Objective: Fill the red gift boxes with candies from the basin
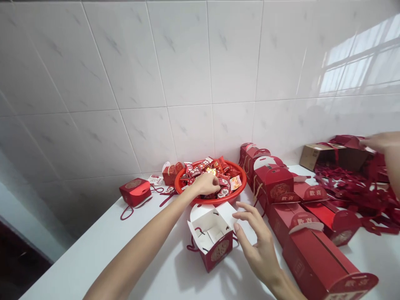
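My left hand (206, 184) reaches into a red plastic basin (242, 183) heaped with wrapped candies (223, 192). Its fingers are curled down among the candies, and whatever they grip is hidden. In front of the basin stands a small red gift box (215, 251) with its lid flaps up and its white inside showing. A dark red cord handle hangs at its side. My right hand (254, 233) is at the box's right side, fingers spread and thumb apart, close to the white flap; it holds nothing.
To the right run rows of closed red gift boxes (325, 262). Beyond them are a heap of dark red ribbons (346, 183), a cardboard box (312, 156) and another person's hand (379, 142). A closed red box (135, 191) sits left, near the table's edge. A tiled wall (187, 62) stands behind.
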The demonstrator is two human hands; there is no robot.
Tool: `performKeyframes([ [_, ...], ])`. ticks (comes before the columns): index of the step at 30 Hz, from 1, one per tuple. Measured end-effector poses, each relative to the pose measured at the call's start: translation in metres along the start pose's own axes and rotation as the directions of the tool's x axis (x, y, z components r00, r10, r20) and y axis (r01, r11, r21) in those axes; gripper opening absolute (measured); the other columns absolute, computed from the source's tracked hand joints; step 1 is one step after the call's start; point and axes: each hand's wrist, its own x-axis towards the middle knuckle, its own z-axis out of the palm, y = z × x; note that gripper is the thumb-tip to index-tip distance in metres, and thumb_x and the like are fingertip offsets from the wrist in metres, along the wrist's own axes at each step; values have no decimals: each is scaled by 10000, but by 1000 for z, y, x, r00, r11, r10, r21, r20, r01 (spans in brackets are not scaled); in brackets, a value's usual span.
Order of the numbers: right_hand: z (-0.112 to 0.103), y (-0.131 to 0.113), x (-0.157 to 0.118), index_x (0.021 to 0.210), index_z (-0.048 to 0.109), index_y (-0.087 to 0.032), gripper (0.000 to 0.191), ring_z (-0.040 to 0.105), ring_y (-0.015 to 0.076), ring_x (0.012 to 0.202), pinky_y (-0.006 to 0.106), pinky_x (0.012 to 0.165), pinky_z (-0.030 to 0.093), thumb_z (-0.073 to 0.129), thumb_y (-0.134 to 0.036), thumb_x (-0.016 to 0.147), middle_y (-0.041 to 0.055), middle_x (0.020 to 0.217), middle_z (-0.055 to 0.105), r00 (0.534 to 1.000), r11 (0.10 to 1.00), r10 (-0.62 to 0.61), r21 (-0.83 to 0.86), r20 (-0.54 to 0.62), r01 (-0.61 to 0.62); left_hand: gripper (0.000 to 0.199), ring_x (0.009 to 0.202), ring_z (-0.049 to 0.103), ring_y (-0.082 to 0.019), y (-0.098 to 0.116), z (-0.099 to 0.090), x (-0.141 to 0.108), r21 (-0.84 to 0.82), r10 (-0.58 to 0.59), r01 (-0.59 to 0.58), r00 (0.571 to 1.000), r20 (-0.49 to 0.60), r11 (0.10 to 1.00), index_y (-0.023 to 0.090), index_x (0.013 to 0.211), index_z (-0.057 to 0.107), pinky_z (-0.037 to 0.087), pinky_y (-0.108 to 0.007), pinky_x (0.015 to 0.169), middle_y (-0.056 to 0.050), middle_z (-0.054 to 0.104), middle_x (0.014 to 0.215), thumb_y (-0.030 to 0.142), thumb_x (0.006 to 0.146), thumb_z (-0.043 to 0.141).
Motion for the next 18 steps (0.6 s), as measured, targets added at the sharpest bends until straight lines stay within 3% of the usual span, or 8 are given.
performKeyframes([
  [4, 1, 2, 0, 985, 650, -222, 102, 627, 222, 1170, 320, 956, 509, 557, -206, 947, 111, 1239, 636, 1000, 1000, 21, 0, 18, -21, 286, 974, 679, -209, 29, 10, 23, -55, 47, -55, 990, -135, 997, 184, 998, 751, 462, -276, 884, -54, 759, 1049, 262, 892, 498],
  [8, 1, 5, 1, 975, 651, -222, 107, 626, 214, 1162, 308, 951, 500, 549, -204, 947, 106, 1225, 637, 999, 999, 36, 11, 18, -36, 380, 992, 680, -332, 46, 23, 43, -78, -42, 33, 993, -108, 996, 136, 951, 733, 482, -376, 849, -160, 746, 1030, 470, 867, 572],
  [11, 1, 5, 2, 966, 651, -225, 109, 625, 208, 1163, 299, 951, 493, 548, -200, 944, 101, 1220, 639, 999, 999, 49, 20, 2, -49, 406, 958, 681, -364, 44, 27, 54, -112, -127, 119, 990, -60, 987, 128, 809, 702, 491, -378, 798, -181, 739, 961, 531, 775, 665],
  [14, 0, 4, 3, 953, 654, -226, 108, 624, 209, 1163, 297, 946, 493, 550, -201, 941, 98, 1209, 644, 998, 998, 58, 35, 3, -58, 393, 824, 686, -301, 33, 28, 60, -204, -158, 154, 987, -5, 967, 151, 659, 641, 491, -324, 720, -109, 724, 794, 526, 686, 753],
  [18, 1, 1, 2, 939, 660, -224, 107, 628, 216, 1160, 303, 942, 500, 554, -211, 939, 102, 1212, 646, 998, 997, 61, 50, 19, -62, 278, 705, 656, -199, 23, 36, 56, -388, -145, 128, 989, -13, 913, 160, 687, 631, 483, -265, 660, -9, 687, 716, 327, 605, 838],
])
